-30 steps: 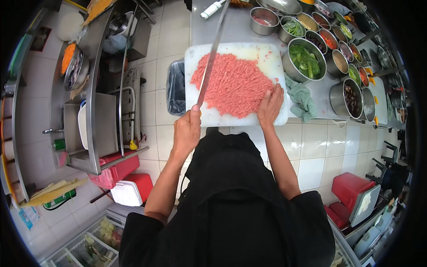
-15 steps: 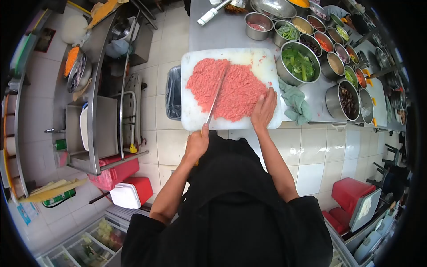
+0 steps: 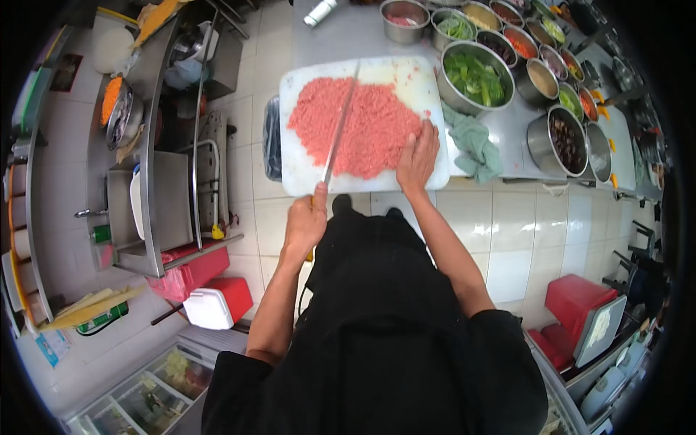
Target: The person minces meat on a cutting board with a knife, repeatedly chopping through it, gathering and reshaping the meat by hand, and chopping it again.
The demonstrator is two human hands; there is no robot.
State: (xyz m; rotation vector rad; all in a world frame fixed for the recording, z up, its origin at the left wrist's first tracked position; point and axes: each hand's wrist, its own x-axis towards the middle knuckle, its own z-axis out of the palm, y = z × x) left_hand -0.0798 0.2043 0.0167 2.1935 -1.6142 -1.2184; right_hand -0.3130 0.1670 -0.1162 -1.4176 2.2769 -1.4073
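Observation:
A wide mound of pink minced meat (image 3: 377, 130) is spread over a white cutting board (image 3: 296, 174). My left hand (image 3: 306, 221) is closed around the handle of a long knife (image 3: 339, 127). The blade points away from me and crosses the meat left of its middle, with its tip past the mound's far edge. Whether the blade touches the meat or is just above it, I cannot tell. My right hand (image 3: 419, 156) lies flat with fingers stretched out against the right edge of the meat, holding nothing.
Right of the board stand a steel pot of green leaves (image 3: 475, 76) and a crumpled green cloth (image 3: 475, 145). Several metal containers of chopped ingredients (image 3: 540, 80) fill the counter beyond. A lined bin (image 3: 272, 138) stands below the board's left side.
The knife's tip now reaches beyond the far edge of the meat, farther than before. My right hand stays at the meat's right edge. The whole view has shifted slightly.

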